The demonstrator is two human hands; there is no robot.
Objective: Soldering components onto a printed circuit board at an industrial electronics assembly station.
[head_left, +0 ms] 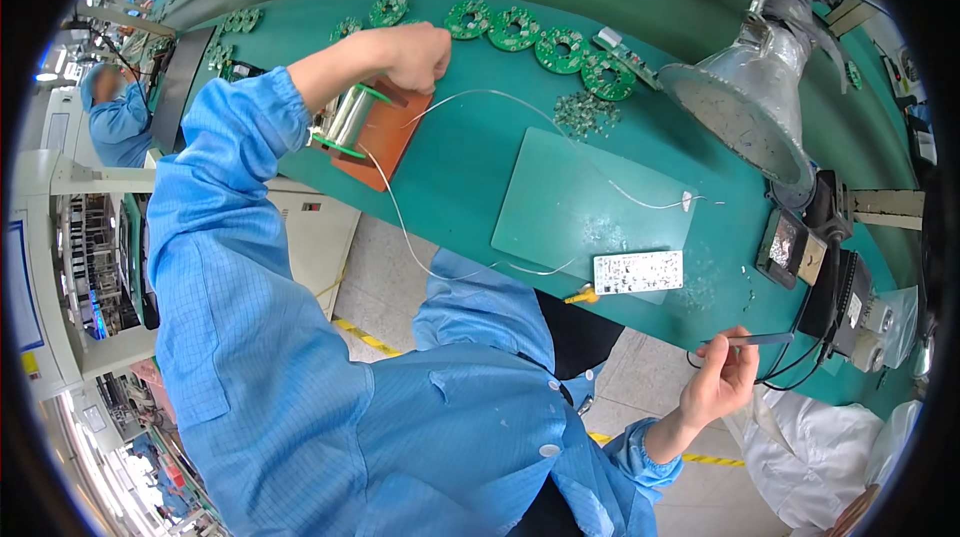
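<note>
My left hand [418, 59] is closed in a fist at the far side of the bench, over the top end of an orange-brown block [388, 159]. Anything inside its fingers is hidden. Beside the wrist, a spool of solder wire [350, 119] with green rims rests at the block. Its silvery wire [500, 94] loops right across the bench. At the near right edge, my right hand [718, 382] pinches a slim dark grey tool [762, 340], which points sideways. A white rectangular board [638, 273] with dark marks lies at the mat's near edge.
Several round green circuit boards [513, 29] line the back, beside a heap of small parts [586, 115]. A translucent mat [560, 187] covers mid-bench. A metal fume hood [750, 107] overhangs the right, above a small boxed device [782, 249] and black cables. A yellow-handled item [582, 295] touches the white board.
</note>
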